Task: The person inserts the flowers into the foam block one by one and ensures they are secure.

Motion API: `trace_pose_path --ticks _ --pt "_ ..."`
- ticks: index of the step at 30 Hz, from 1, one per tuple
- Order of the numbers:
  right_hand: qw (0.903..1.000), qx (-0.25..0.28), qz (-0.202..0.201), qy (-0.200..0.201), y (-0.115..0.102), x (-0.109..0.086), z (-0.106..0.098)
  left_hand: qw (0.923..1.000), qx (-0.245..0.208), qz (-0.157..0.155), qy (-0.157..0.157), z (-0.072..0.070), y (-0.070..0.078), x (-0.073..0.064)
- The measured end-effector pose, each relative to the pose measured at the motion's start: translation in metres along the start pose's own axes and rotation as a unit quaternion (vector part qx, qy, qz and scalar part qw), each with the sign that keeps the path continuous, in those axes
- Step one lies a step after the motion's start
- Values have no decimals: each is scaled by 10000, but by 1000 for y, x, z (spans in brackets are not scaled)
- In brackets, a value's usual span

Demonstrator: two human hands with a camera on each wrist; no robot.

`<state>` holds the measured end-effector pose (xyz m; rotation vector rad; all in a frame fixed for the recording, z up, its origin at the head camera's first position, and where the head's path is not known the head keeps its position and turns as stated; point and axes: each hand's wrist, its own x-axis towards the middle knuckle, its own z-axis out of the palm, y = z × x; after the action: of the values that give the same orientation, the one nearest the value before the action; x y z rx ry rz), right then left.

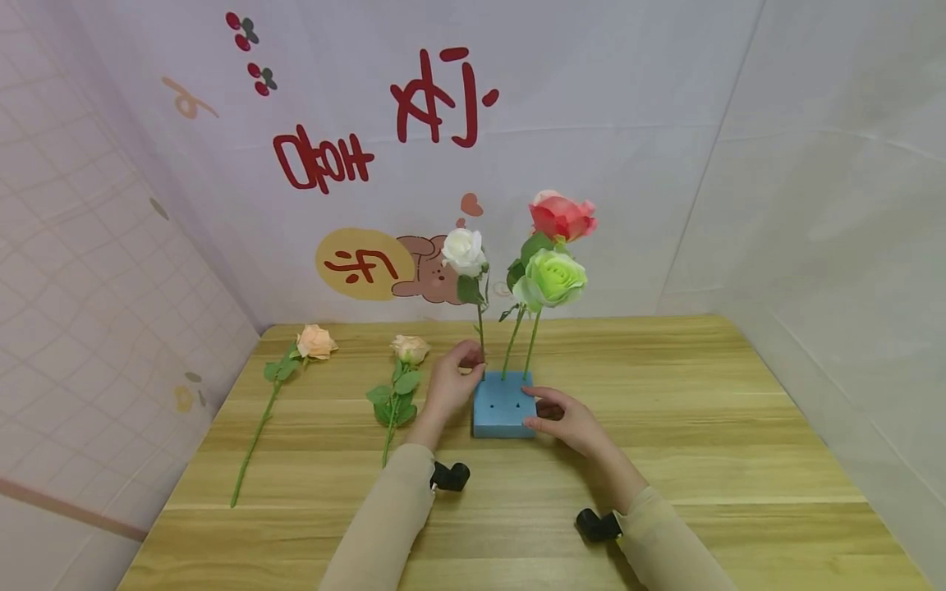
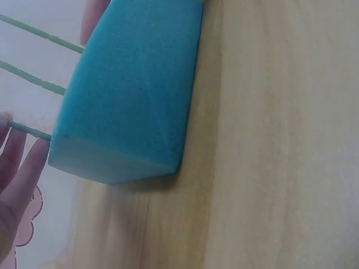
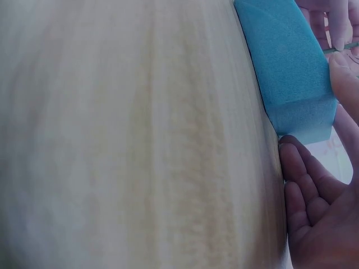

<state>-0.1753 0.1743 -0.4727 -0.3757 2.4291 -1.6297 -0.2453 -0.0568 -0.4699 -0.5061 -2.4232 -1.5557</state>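
Note:
A blue foam block [image 1: 504, 419] lies on the table with three upright flowers in its back row: a white rose [image 1: 464, 253], a pink-red flower [image 1: 562, 217] and a green rose [image 1: 556, 277]. My left hand [image 1: 452, 386] pinches the white rose's stem [image 2: 31, 131] low down, just above the block's back left corner. At the block's right end, my right hand [image 1: 567, 420] grips it, thumb and fingers against its edges. Two small holes [image 1: 492, 406] show in the front of the top face. The right wrist view shows the right hand's lower fingers [image 3: 305, 179] curled beside the block.
Two peach roses lie on the wooden table [image 1: 702, 460] left of the block: one far left [image 1: 316, 342], the other [image 1: 410, 350] near my left forearm. A printed cloth wall [image 1: 613, 139] stands behind the table. Black wrist cameras [image 1: 451, 476] sit below both hands.

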Motion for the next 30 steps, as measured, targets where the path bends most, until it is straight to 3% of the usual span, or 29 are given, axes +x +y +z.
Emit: trace_pose_path --ticks 18,25,30 --pt "9999 -100 14 -53 1 2 -1 9997 -91 -202 -41 0 -2 -4" --pt "9998 -217 43 17 36 13 2 9994 -306 -178 -4 -3 -5 -7" --pt "9997 -226 7 -7 38 13 1 9987 -427 -288 49 -8 -4 -12"
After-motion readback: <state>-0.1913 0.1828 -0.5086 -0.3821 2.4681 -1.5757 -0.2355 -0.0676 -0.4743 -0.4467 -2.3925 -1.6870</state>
